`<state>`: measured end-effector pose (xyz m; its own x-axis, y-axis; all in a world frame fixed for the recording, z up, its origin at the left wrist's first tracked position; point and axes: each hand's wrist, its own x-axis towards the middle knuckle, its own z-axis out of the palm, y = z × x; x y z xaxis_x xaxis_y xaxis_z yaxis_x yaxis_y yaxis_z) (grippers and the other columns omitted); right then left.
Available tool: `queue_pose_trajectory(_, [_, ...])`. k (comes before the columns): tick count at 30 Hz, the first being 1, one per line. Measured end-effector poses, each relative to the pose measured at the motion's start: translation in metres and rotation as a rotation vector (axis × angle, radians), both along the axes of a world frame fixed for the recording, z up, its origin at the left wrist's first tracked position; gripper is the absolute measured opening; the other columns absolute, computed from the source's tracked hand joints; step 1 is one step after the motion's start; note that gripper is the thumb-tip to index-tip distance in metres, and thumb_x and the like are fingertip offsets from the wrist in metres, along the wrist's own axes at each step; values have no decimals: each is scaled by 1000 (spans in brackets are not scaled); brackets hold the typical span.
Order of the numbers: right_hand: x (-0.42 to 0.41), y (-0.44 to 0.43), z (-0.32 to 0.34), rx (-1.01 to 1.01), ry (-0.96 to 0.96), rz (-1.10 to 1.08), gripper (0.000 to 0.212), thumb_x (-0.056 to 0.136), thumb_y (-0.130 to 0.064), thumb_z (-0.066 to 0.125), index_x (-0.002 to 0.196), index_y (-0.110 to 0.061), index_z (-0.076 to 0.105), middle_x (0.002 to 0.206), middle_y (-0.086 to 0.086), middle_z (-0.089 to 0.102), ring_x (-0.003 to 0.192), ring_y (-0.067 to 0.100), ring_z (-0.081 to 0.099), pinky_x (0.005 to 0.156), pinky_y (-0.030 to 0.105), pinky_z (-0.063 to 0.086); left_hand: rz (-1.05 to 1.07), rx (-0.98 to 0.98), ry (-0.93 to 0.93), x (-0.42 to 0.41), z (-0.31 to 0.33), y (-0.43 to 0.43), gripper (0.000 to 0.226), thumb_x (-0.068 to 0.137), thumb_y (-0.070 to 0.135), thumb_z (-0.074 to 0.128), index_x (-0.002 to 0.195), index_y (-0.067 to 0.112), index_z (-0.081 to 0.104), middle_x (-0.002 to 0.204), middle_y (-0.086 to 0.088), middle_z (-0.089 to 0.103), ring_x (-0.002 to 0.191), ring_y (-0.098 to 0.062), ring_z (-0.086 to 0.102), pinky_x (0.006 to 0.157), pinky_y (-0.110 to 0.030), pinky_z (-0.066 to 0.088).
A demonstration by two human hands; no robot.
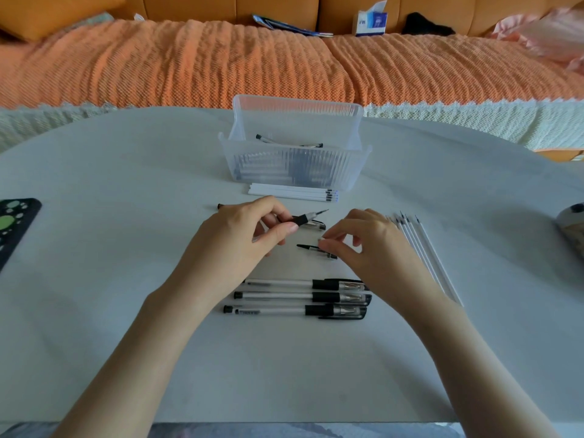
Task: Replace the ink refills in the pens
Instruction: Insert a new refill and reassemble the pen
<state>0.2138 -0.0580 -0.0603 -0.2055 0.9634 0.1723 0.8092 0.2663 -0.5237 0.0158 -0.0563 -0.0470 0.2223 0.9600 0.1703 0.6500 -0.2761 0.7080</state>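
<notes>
forearms (151, 343) inward; left hand (240, 235) palm-down, grip narrow on uncapped pen (300, 220); right hand (363, 245) grip unclear

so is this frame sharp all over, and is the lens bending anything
head view: soft even light, only faint shadows under the left hand and right hand; the uncapped pen and three capped pens in the middle are sharp; the pink fabric top right is smeared; the far edge of the table bows, wide-lens distortion
</notes>
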Motion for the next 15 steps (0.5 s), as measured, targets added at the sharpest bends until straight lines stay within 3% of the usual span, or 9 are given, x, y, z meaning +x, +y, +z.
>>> queue_pose_trajectory(4, [-2, -1, 3, -36, 99, -13, 12, 84, -34, 65, 87, -26, 72, 80, -15, 59, 74, -2, 44, 67, 7, 33, -5, -1, -6, 0, 0, -1, 12, 84, 41, 58, 85, 30, 60, 76, 19, 64, 62, -6, 61, 68, -32, 51])
queue_pose_trajectory(10, [-3, -3, 18, -301, 791, -148, 14, 80, -29, 69, 89, -19, 74, 74, -9, 68, 63, 0, 49, 57, 13, 37, -7, 1, -33, 5, 1, -1, 7, 84, 37, 61, 85, 30, 61, 72, 16, 65, 60, -6, 61, 67, -30, 51])
queue_pose_trajectory(12, [-3, -3, 18, -374, 881, -156, 15, 79, -26, 69, 88, -16, 74, 78, 0, 67, 66, 6, 49, 58, 20, 38, -24, 3, -44, 7, 0, -2, 7, 85, 36, 61, 85, 29, 61, 71, 16, 65, 59, -6, 61, 67, -31, 51])
queue_pose_trajectory(15, [-3, -3, 18, -397, 950, -169, 9, 79, -21, 69, 83, -14, 73, 76, -1, 67, 67, 9, 51, 57, 22, 38, -40, 1, -65, 8, 0, -2, 6, 84, 37, 60, 84, 30, 61, 71, 16, 66, 59, -7, 61, 67, -32, 51])
